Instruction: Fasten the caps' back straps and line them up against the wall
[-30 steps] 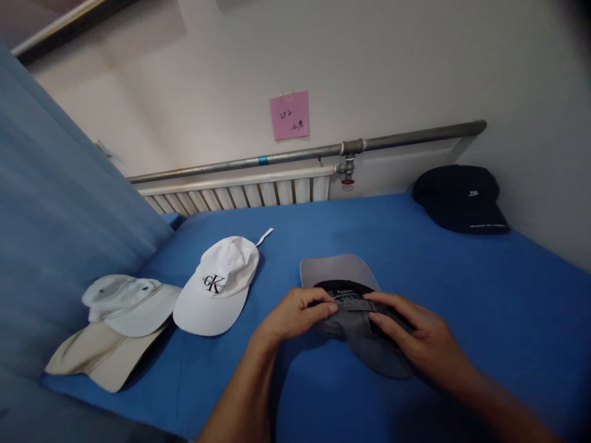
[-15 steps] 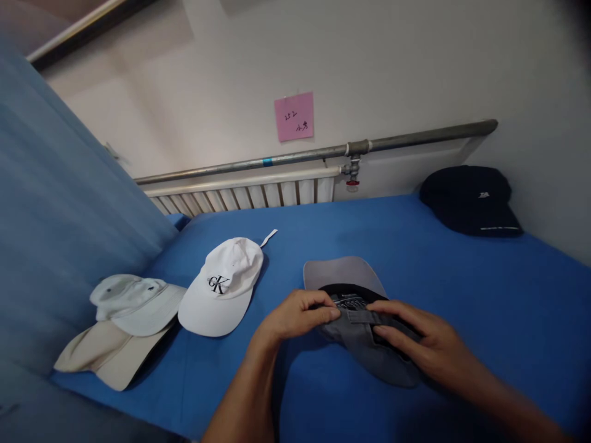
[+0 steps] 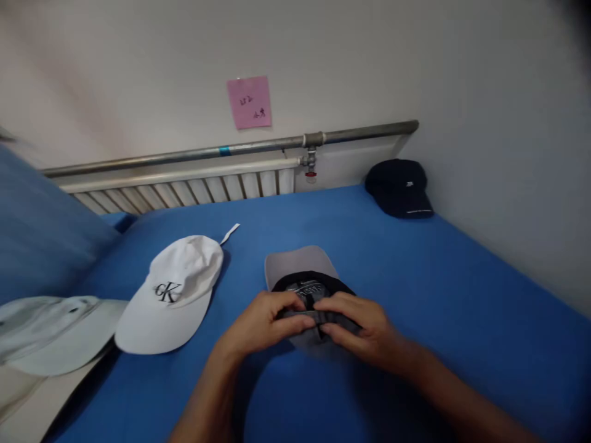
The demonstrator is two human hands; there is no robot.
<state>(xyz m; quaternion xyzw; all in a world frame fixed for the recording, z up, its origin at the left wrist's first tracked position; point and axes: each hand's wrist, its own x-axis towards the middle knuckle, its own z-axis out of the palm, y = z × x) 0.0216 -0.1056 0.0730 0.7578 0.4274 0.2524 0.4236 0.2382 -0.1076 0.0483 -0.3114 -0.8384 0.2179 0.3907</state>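
A grey cap (image 3: 297, 264) lies upside down on the blue sheet (image 3: 452, 283), its brim pointing away from me and its black inner band showing. My left hand (image 3: 261, 323) and my right hand (image 3: 357, 326) meet at the cap's near edge, both with fingers pinched on the grey back strap. Their fingertips almost touch each other over the strap. The near part of the cap is hidden under my hands.
A white cap with a black logo (image 3: 173, 292) lies left of the grey one, and pale caps (image 3: 44, 332) are stacked at the far left. A dark cap (image 3: 401, 187) sits in the far right corner. A radiator (image 3: 184, 191) and pipe (image 3: 231, 149) run along the wall.
My hands have drawn together on the grey cap's back strap. The camera has swung right and tilted, so everything sits further left in the view.
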